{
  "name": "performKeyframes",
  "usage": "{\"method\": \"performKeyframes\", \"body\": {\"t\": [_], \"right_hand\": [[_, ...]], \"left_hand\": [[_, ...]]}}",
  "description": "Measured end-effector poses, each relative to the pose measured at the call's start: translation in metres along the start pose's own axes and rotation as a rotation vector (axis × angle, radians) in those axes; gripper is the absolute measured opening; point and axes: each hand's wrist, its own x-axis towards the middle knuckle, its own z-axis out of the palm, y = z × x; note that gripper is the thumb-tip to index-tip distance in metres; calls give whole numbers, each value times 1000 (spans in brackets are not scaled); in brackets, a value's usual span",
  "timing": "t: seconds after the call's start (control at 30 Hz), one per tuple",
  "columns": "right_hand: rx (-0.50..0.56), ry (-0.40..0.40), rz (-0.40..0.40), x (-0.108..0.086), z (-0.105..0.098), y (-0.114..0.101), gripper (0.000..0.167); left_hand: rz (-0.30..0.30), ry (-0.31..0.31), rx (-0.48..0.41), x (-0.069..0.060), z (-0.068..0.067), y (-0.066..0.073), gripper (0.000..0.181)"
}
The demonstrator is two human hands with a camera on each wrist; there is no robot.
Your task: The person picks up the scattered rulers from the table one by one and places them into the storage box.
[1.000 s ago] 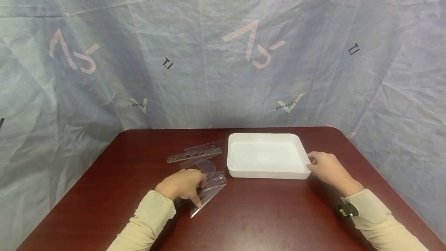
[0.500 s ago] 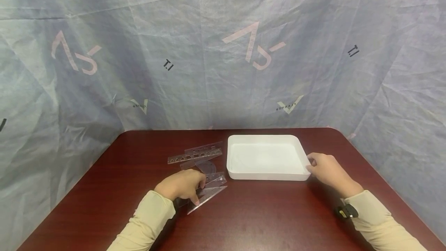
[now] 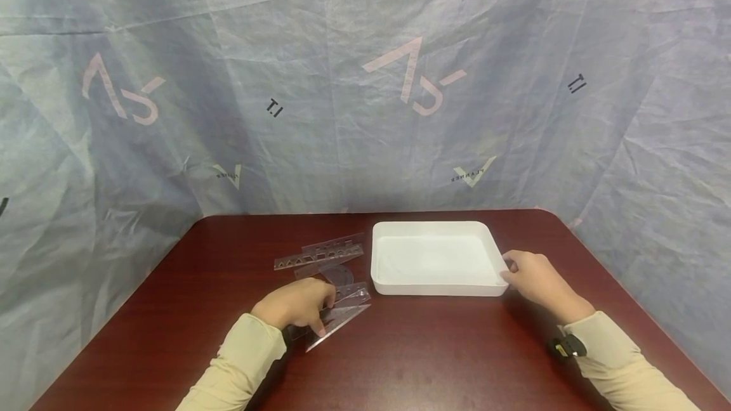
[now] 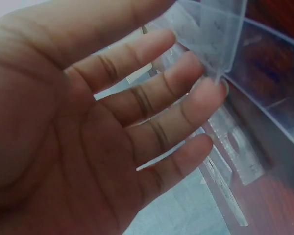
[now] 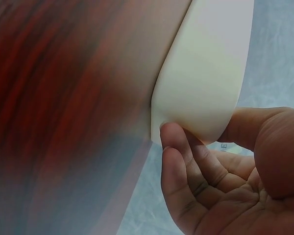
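Note:
Several clear plastic rulers lie to the left of a white tray [image 3: 440,289]. My left hand [image 3: 299,303] is over the nearest pieces, its thumb and fingertips on a clear set square [image 3: 341,324]. In the left wrist view the fingers of that hand [image 4: 152,105] bend slightly, with their tips at the clear plastic. A clear protractor [image 3: 339,274] and a ruler with cut-out shapes [image 3: 318,257] lie beyond it. My right hand [image 3: 539,281] grips the tray's right wall; in the right wrist view, its fingers are against the outside of the white wall [image 5: 201,88].
The dark red table [image 3: 434,354] carries the tray and the rulers. Behind it and at both sides hangs a grey printed cloth [image 3: 342,113]. A black band [image 3: 568,346] is on the right wrist.
The set square under my left hand has shifted slightly and turned a little, its near tip moving left and up. My right hand keeps its grip on the tray.

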Motion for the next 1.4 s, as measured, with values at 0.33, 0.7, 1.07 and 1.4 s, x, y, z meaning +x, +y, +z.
{"method": "performKeyframes", "body": {"t": [0.33,0.7,1.07,1.4], "right_hand": [[79,-51,80,-3,1,-7,30],[96,-50,96,-4,1,-13,44],[82,-34,111,-8,-3,-18,20],[128,-97,156,-11,-8,-18,40]], "left_hand": [[8,5,-14,0,1,-1,41],[21,7,-17,-1,2,-2,40],[19,4,-19,-1,0,-1,40],[41,13,-9,-2,0,-2,39]]}}
